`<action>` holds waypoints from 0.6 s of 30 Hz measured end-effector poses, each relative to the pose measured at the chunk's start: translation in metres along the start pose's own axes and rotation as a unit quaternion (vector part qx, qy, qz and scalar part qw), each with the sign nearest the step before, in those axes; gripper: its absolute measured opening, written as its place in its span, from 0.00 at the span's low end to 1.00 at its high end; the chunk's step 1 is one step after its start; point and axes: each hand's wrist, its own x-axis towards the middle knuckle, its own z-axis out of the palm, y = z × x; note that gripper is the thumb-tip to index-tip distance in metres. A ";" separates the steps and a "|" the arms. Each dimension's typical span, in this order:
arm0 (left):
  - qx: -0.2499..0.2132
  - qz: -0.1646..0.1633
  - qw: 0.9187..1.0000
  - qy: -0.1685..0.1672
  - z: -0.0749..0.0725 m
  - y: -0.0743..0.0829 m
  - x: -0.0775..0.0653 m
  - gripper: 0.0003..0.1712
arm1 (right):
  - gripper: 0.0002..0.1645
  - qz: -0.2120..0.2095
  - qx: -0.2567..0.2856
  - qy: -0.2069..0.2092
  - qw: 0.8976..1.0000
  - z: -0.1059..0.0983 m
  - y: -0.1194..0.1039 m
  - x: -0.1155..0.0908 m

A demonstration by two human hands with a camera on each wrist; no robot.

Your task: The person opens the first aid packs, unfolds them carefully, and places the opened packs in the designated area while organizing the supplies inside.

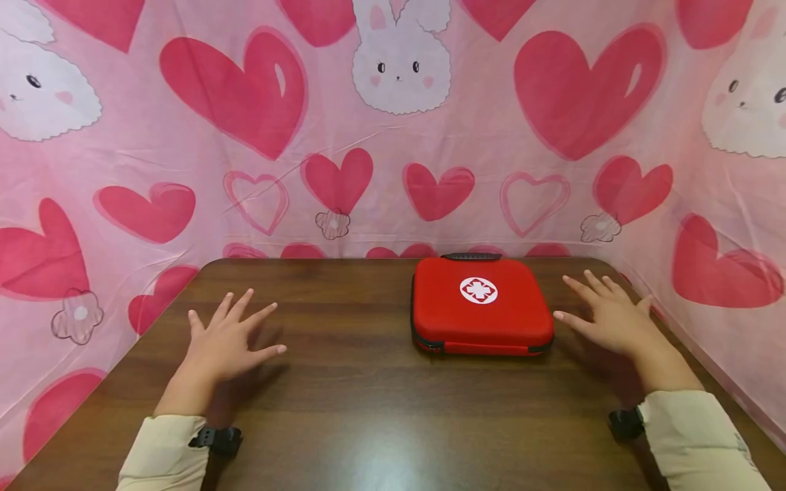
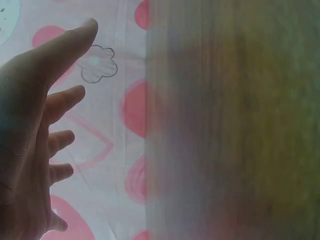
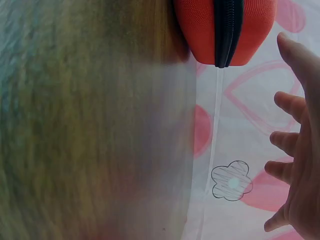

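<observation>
A red zippered first-aid case [image 1: 482, 314] lies closed on the brown table, right of the middle, its black handle [image 1: 471, 256] toward the back. A white emblem with a cross marks its lid. My right hand [image 1: 614, 317] hovers just right of the case with fingers spread, holding nothing. Over the table's left part, my left hand [image 1: 224, 341] is likewise spread and holds nothing, well apart from the case. In the right wrist view, the case's black zipper [image 3: 229, 32] shows above and left of the spread fingers.
The wooden table [image 1: 344, 409] ends at a pink cloth backdrop [image 1: 393, 143] with hearts and rabbits, which hangs behind it and along both sides. Dark straps with small black devices [image 1: 226, 442] sit at both wrists.
</observation>
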 end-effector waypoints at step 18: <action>-0.076 0.046 0.996 -0.005 0.005 0.022 0.014 0.50 | 0.50 -0.033 0.065 -0.002 0.997 0.007 -0.003 -0.002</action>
